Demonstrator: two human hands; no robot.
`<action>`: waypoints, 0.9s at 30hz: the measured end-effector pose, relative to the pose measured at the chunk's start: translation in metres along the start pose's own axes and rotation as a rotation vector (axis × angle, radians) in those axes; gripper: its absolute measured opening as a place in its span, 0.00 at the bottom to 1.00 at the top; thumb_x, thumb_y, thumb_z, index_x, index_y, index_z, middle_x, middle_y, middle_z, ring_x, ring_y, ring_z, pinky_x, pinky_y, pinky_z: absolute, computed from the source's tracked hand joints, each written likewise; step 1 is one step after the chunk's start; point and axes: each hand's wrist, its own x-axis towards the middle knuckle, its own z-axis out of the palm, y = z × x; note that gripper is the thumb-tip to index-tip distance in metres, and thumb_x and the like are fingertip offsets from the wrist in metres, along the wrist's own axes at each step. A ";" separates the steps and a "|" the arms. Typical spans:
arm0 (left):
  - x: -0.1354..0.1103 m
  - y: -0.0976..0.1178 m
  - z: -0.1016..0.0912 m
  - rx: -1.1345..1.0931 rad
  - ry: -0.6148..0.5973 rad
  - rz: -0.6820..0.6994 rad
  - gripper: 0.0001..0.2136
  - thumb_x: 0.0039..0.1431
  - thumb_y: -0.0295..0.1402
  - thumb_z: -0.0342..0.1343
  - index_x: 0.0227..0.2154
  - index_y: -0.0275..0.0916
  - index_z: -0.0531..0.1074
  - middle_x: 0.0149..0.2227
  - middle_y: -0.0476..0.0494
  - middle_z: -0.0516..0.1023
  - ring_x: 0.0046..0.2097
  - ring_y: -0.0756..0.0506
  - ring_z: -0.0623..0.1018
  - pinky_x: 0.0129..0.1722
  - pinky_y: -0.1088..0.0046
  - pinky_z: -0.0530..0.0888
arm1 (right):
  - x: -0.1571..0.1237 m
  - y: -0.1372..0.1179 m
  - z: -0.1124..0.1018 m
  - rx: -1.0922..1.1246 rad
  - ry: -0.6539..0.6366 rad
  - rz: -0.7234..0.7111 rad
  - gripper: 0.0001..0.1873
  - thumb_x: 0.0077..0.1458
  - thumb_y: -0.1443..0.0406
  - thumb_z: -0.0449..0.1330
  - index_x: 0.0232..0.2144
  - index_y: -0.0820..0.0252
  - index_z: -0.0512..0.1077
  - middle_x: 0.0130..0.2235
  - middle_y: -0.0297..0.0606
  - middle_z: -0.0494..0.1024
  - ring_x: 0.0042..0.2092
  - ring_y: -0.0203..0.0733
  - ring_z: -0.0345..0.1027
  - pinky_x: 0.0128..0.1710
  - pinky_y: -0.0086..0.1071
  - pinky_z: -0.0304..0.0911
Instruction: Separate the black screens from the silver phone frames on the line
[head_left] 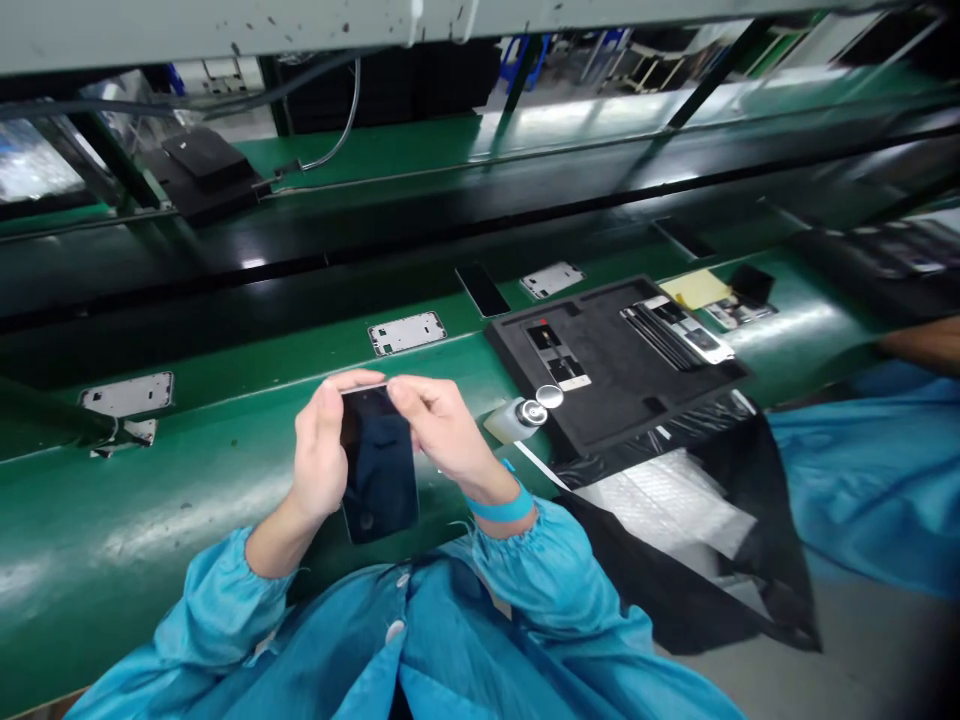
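Both hands hold a dark phone screen panel [379, 465] upright above the near edge of the green workbench [150, 500], just in front of the person's blue smock. The left hand [322, 455] wraps the panel's left long edge, thumb on the face side and fingers behind, while the right hand [442, 430] pinches the top right corner between thumb and forefinger, a blue wrist strap [501, 505] on that wrist. The panel looks thin, rigid and light, with a glossy face that is probably slippery and easily smudged or cracked, so the edges and corners seem the safest places to grip, as now. Just right of the hands a small bottle with a metal cap [521, 417] lies beside a black foam tray [615, 365] holding small parts. Metal phone frames [406, 332] lie apart along the belt beyond.
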 end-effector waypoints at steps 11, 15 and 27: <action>0.042 0.018 0.017 -0.392 0.084 -0.072 0.28 0.72 0.64 0.48 0.50 0.43 0.71 0.35 0.41 0.86 0.30 0.42 0.85 0.30 0.65 0.85 | -0.037 0.039 -0.010 0.009 -0.208 0.120 0.43 0.65 0.29 0.51 0.19 0.57 0.70 0.16 0.33 0.69 0.18 0.34 0.62 0.20 0.28 0.61; 0.045 0.016 0.032 -0.397 0.108 -0.052 0.25 0.72 0.62 0.51 0.50 0.43 0.71 0.35 0.42 0.86 0.30 0.43 0.85 0.32 0.66 0.84 | -0.029 0.047 -0.009 0.131 -0.155 0.158 0.41 0.55 0.28 0.61 0.16 0.56 0.68 0.16 0.33 0.68 0.18 0.33 0.60 0.18 0.29 0.57; 0.062 0.005 0.051 -0.405 0.231 -0.028 0.27 0.74 0.64 0.43 0.49 0.45 0.70 0.33 0.43 0.85 0.28 0.43 0.83 0.31 0.67 0.81 | -0.006 0.048 0.005 0.355 -0.321 0.225 0.39 0.45 0.31 0.71 0.20 0.60 0.73 0.19 0.35 0.75 0.19 0.35 0.68 0.19 0.28 0.65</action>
